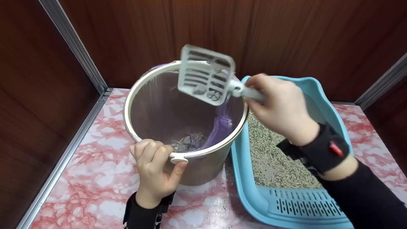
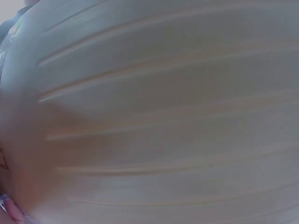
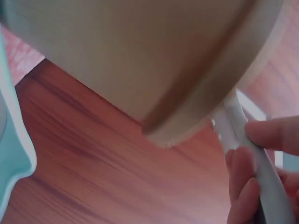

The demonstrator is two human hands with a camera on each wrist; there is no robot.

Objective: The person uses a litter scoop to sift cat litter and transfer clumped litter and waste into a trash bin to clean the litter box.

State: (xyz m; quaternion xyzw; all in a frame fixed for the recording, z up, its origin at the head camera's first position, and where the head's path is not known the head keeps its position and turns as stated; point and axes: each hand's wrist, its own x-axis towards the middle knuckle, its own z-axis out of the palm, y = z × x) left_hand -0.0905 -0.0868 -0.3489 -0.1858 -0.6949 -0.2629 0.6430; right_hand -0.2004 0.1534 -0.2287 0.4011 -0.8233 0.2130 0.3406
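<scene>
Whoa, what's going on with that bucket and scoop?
A person's right hand holds a slotted litter scoop by its handle, over a bin. The left hand grips the near rim. Grey clumps lie inside, by a purple liner. Beside it stands a blue litter tray with pellet litter.

A glossy surface (image 1: pixel 98 181), marbled red and white, carries 2 things directly. The bin (image 1: pixel 203 171) stands upright on it; the blue tray (image 1: pixel 254 203) lies flat just beside, at the bin's 3 o'clock. Bare marbling shows from the bin's 6 o'clock round to 9.
</scene>
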